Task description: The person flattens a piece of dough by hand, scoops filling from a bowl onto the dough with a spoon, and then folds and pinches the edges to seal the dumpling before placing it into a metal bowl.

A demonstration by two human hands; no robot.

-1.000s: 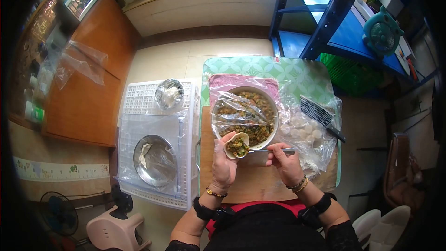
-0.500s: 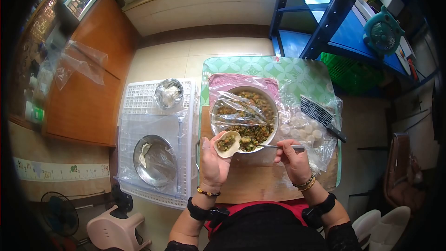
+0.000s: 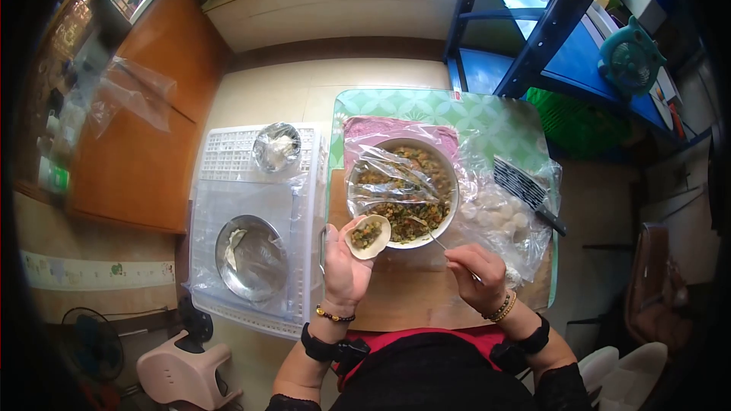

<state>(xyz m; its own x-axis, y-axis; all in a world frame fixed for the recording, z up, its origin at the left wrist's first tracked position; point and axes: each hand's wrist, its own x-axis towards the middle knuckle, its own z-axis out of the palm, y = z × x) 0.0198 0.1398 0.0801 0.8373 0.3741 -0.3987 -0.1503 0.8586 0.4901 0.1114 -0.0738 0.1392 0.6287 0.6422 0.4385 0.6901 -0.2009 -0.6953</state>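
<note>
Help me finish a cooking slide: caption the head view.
Left hand supporting a filled dough wrapper by a bowl of chopped filling, right hand holding a metal utensil over the bowl.

My cream wrapper (image 3: 382, 238) holds green-and-yellow filling (image 3: 365, 235). Around my pale-rimmed bowl (image 3: 412, 243): pink cloth (image 3: 397, 128) at twelve o'clock, blue shelving (image 3: 487, 68) at one, white-streaked black cleaver (image 3: 519, 183) at three, pale-pink stool (image 3: 183, 374) at eight. White petal shapes pattern my green desk (image 3: 495, 112).
</note>
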